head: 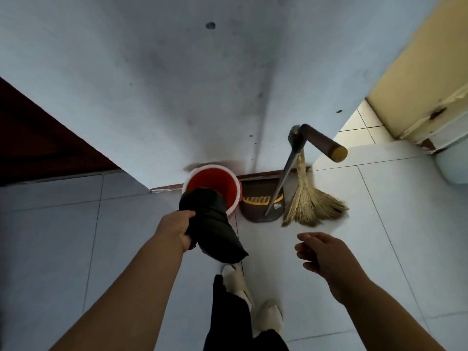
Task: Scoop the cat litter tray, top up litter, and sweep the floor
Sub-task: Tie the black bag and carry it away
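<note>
Binning, seemingly: left hand [181,230] gripping limp black plastic bag [215,236], right hand [323,252] loosely spread; next, lowering into round red plastic bucket [217,179] just beyond.

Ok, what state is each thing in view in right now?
left hand: grips the black bag.
black bag: lifted, one end over the red bucket.
red bucket: upright on the floor, uncovered.
right hand: open, holding nothing.
dustpan: upright against the wall.
broom: leaning on the wall, bristles down.
</note>
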{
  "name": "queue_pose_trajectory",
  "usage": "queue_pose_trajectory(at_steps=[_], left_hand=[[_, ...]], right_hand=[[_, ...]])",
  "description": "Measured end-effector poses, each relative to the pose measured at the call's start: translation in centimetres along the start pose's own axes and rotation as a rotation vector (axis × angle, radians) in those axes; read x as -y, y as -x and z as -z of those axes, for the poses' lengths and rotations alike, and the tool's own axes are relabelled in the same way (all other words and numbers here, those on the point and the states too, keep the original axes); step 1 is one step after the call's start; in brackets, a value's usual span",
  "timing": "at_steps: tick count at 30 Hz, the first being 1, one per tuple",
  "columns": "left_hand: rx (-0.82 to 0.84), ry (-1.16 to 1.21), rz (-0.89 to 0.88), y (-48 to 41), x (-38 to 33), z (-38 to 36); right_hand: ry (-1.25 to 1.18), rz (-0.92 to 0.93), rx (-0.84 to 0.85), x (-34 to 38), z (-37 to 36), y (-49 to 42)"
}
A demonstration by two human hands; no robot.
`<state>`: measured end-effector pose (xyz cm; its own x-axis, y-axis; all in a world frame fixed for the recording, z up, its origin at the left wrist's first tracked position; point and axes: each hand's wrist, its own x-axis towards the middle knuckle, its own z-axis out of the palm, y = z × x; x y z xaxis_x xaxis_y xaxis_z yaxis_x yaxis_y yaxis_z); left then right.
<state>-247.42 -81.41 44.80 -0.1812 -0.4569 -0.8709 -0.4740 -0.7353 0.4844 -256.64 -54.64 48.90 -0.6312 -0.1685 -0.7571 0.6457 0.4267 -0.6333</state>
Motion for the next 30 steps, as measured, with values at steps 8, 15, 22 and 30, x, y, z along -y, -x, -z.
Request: queue_pose_trajectory(at_steps=[8, 15, 22, 30], left_hand=[[-0.021, -0.008, 0.102, -10.5, -4.6, -5.2], [-0.097, -0.026, 0.120, -18.9, -5.9, -6.9], [-0.175, -0.012, 0.175, -25.1, -6.1, -7.8], [-0.222, 0.093, 0.127, -25.3, -7.2, -9.1]], right_hand=[[-0.010, -0.121, -0.062, 3.5, -0.3, -8.1], [-0.039, -0.211, -0.077, 5.9, -1.2, -12.7], [-0.066, -0.227, -0.056, 7.6, -1.7, -14.6], [-0.066, -0.245, -0.053, 8.2, -2.0, -16.2]])
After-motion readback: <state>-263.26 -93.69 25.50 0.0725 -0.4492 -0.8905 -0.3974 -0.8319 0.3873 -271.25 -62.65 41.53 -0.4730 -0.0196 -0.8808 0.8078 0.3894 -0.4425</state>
